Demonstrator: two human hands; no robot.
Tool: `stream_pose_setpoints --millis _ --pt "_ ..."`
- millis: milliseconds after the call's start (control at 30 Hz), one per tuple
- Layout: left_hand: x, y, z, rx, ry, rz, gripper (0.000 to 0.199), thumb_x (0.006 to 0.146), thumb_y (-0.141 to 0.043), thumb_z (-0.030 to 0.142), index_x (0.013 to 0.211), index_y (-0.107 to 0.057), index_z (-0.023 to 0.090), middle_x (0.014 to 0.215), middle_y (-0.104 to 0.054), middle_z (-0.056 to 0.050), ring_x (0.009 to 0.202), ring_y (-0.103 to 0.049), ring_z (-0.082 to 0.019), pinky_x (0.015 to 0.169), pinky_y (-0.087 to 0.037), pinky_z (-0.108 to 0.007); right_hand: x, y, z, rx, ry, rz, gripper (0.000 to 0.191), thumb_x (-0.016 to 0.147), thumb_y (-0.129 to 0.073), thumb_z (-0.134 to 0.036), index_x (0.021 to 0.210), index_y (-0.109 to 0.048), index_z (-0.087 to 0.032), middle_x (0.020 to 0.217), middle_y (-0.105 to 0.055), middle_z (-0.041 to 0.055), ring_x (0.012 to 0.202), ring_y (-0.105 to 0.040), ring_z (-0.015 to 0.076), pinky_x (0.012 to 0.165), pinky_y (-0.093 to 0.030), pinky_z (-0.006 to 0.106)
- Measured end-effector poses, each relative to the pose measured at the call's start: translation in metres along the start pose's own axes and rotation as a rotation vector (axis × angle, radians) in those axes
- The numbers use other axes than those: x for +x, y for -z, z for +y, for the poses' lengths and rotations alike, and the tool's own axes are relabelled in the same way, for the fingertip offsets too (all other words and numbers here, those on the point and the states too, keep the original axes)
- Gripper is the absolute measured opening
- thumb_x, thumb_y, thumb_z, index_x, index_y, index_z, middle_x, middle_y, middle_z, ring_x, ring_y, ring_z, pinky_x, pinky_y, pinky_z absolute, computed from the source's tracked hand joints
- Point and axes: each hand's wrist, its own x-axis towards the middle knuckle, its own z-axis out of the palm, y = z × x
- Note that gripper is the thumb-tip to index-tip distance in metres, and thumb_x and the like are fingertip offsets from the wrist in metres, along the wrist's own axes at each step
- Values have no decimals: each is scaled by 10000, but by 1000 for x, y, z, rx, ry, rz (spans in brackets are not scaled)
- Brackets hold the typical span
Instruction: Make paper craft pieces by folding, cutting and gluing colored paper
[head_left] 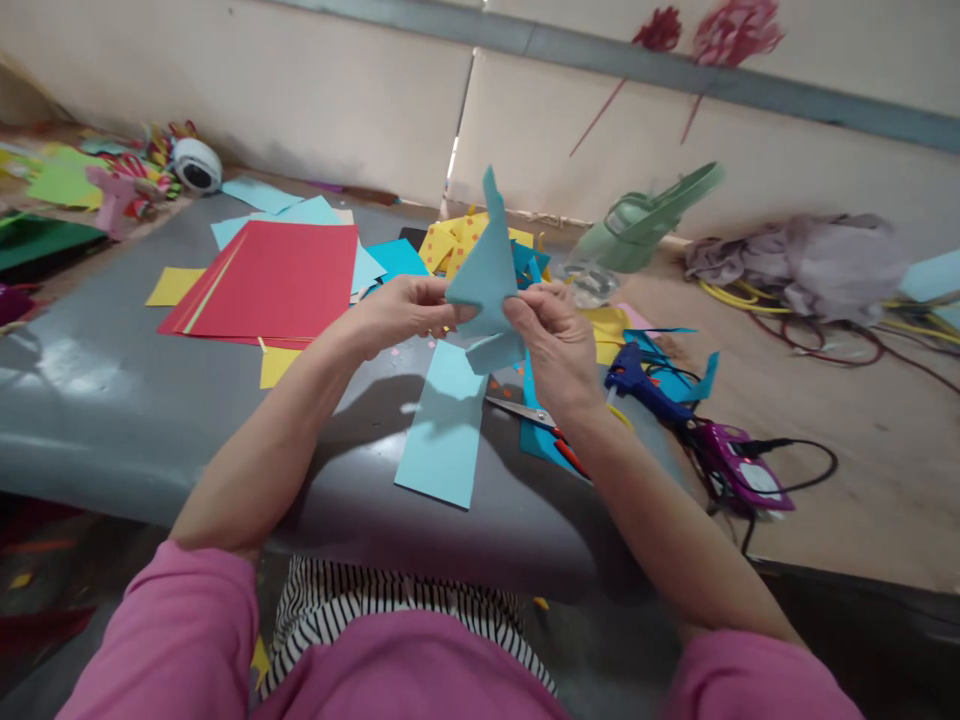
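Note:
Above the grey table, a folded light blue paper (486,270) is held between both hands, one pointed end standing upward and a folded flap hanging below. My left hand (409,308) pinches its left edge between thumb and fingers. On the other side my right hand (556,335) grips the paper's right edge, thumb in front. A flat light blue paper strip (442,440) lies on the table beneath them. Scissors (544,418) with red handles rest partly under my right wrist, over a darker blue paper piece (540,445).
Red paper sheets (277,280) are stacked at left. Behind the hands lies yellow dotted folded paper (454,245). A blue glue gun (645,380), a purple device (739,468) with cables and a green container (637,225) are at right. A white camera (196,165) stands at back left.

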Motion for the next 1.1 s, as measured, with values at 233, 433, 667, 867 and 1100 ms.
stream_pose_setpoints --millis 233,433,667,867,1100 --pt "-6 -18 12 602 -383 274 213 964 -569 319 976 -762 231 1015 -697 -56 947 -639 -191 787 -498 -311 -18 23 -6 -436 308 -16 235 976 -593 -384 1131 -760 -324 1027 -660 62 1010 -623 248 927 -518 455" --pt "-55 -43 14 1147 -511 66 345 1004 -394 137 953 -731 194 1015 -706 -79 869 -640 -182 683 -459 -289 -62 37 11 -474 458 -229 307 1003 -532 -262 1262 -695 -290 1086 -733 65 975 -673 229 858 -542 390" --pt "-119 -62 -24 1265 -600 60 328 1010 -359 74 945 -662 183 775 -689 -31 674 -599 -164 606 -433 -292 -91 31 21 -476 610 -604 237 1016 -485 -190 1071 -711 -235 1072 -787 58 942 -705 198 818 -544 349" --pt "-135 -65 -45 1112 -360 39 216 996 -471 170 915 -664 223 796 -720 -26 719 -628 -151 670 -477 -255 -99 35 6 -591 599 -693 293 1002 -493 -223 1209 -699 -225 1175 -748 96 1024 -680 227 878 -546 391" --pt "-134 -59 -42 1055 -343 25 230 1017 -481 264 968 -699 209 914 -760 -43 775 -660 -152 690 -486 -253 -105 40 -2 -536 644 -691 228 974 -550 -186 1084 -727 -277 1022 -778 42 908 -680 199 812 -515 368"
